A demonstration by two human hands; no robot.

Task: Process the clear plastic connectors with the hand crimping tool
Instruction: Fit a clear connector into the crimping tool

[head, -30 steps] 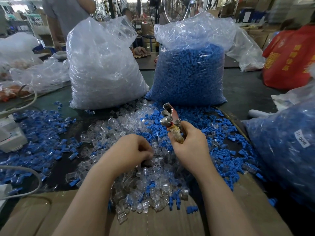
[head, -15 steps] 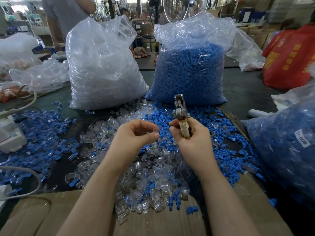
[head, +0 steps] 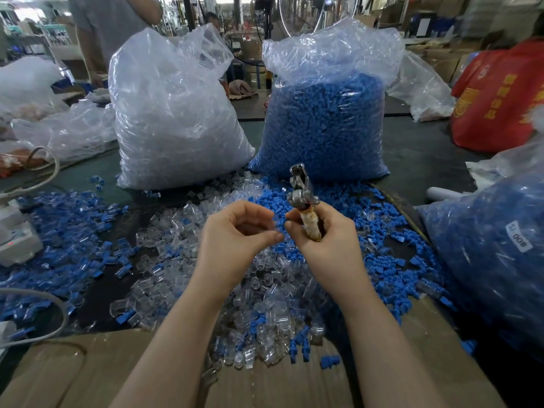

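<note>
Centrally, a metal-headed crimping tool, handle wrapped in tan tape, is being gripped upright by the right hand. A clear connector, barely discernible, is being pinched by the curled left hand. Loose clear connectors and blue caps are being heaped beneath.

Two hands, one crimping tool — connectors beyond counting.

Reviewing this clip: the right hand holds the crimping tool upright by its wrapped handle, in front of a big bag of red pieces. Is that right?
Not quite. The head view shows the right hand gripping the crimping tool upright by its wrapped handle, but the big bag behind it is full of blue pieces, not red.
</note>
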